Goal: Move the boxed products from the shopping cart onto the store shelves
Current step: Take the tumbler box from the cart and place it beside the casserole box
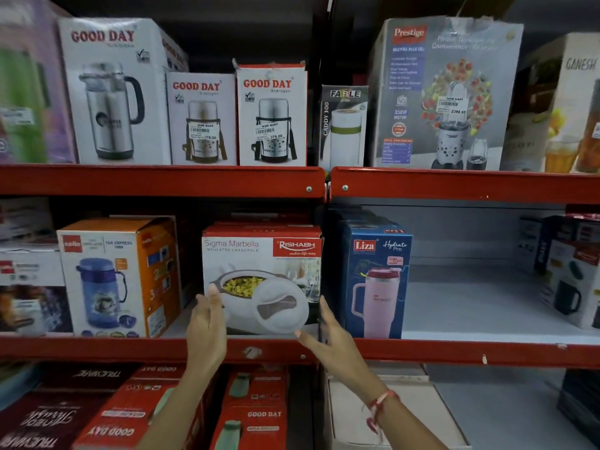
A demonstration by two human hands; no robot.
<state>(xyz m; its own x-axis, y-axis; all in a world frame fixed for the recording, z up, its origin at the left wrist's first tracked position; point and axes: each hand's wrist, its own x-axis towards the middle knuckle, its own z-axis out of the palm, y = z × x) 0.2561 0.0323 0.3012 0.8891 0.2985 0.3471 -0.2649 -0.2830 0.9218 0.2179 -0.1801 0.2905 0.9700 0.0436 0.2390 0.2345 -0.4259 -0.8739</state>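
Observation:
A white and red Rishabh casserole box (261,274) stands on the middle red shelf (162,349), between an orange Cello flask box (120,277) and a blue Liza tumbler box (373,280). My left hand (207,323) is at the box's lower left corner, fingers spread and touching its front edge. At the lower right corner is my right hand (328,336), fingers apart, thumb at the box's bottom edge. Neither hand is closed around the box. The shopping cart is out of view.
Good Day flask boxes (269,118), a Fable box (344,125) and a Prestige mixer box (444,92) fill the top shelf. Bare shelf space (470,306) lies right of the Liza box. Red Good Day boxes (253,414) lie on the bottom shelf.

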